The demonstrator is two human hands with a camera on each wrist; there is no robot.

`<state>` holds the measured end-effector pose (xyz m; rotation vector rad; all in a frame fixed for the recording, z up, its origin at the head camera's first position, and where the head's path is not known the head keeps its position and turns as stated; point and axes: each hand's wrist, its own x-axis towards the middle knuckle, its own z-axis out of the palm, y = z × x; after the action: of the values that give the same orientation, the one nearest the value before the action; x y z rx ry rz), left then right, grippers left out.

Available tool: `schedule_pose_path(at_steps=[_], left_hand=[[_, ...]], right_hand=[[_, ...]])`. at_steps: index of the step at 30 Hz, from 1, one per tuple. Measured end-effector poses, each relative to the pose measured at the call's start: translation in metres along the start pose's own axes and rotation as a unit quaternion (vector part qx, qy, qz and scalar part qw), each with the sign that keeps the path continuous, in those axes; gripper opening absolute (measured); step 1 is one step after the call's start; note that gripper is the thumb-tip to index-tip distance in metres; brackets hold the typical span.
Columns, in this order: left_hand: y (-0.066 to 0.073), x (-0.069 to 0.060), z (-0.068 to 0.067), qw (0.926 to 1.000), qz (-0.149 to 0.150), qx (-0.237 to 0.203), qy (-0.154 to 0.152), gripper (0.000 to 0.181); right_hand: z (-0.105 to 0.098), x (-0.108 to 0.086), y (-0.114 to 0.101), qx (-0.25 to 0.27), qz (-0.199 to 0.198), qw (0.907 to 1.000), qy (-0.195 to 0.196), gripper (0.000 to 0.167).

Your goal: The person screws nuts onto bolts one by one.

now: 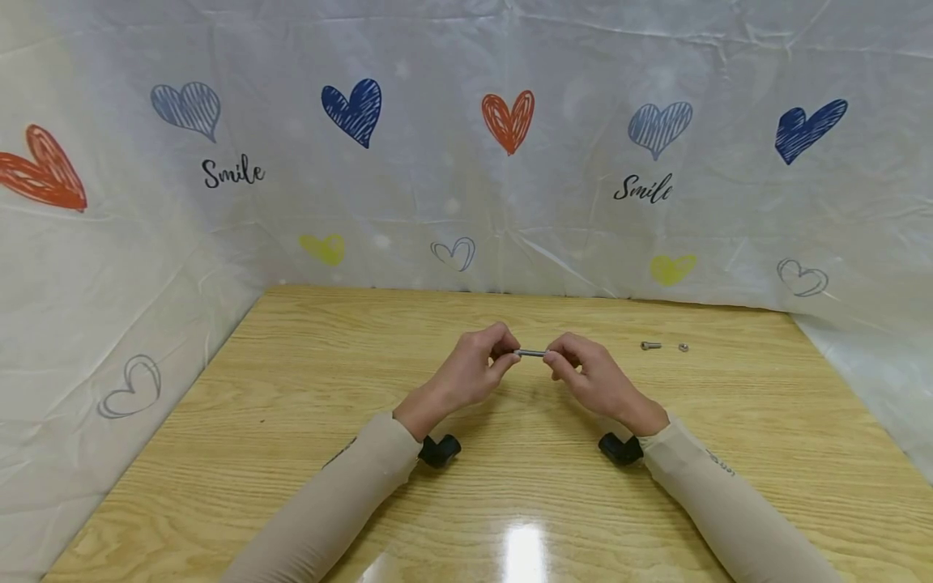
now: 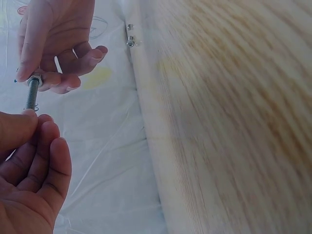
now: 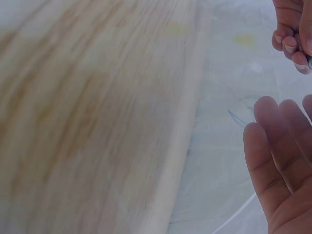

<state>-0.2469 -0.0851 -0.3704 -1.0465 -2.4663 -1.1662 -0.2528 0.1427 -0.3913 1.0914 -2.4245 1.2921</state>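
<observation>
Over the middle of the table, a threaded metal bolt [image 1: 531,353] spans the gap between the two hands, lying roughly level. My left hand [image 1: 474,364] pinches one end between thumb and fingertips, which hide that end. At the opposite end, the thumb and index finger of my right hand [image 1: 594,376] pinch a hex nut [image 2: 35,79] on the bolt. The threads [image 2: 31,95] show between nut and left thumb in the left wrist view. In the right wrist view the other fingers [image 3: 278,156] of the right hand extend loosely; its thumb is out of frame.
A shorter bolt [image 1: 651,346] and a loose nut [image 1: 683,347] lie on the wooden table [image 1: 328,340], to the right of the hands. White cloth [image 1: 568,219] printed with hearts hangs behind the table and along its sides. Black wrist devices [image 1: 440,451] sit under both wrists.
</observation>
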Motion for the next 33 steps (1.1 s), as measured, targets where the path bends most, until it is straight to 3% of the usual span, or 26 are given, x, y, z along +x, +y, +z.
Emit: schedule_pose_path(at_steps=[9,14,22,33], left_hand=[[0.0000,0.0004,-0.0005,1.0000,0.001,-0.001,-0.002,0.005],[-0.0018,0.0001,-0.0003,1.0000,-0.002,0.006,0.000,0.004],[-0.0013,-0.0002,-0.0005,1.0000,-0.001,0.002,-0.003,0.004],[0.0000,0.0006,0.0005,1.0000,0.006,0.005,0.000,0.005]], right_hand=[[0.0000,-0.0013,-0.0001,-0.002,0.022,0.9997,0.007,0.008],[0.0005,-0.0007,-0.0008,0.004,0.020,0.9998,0.007,0.024],[-0.0004,0.0006,-0.0059,0.005,0.005,1.0000,-0.002,0.011],[0.0004,0.0000,0.0012,-0.010,0.002,0.9999,0.004,0.011]])
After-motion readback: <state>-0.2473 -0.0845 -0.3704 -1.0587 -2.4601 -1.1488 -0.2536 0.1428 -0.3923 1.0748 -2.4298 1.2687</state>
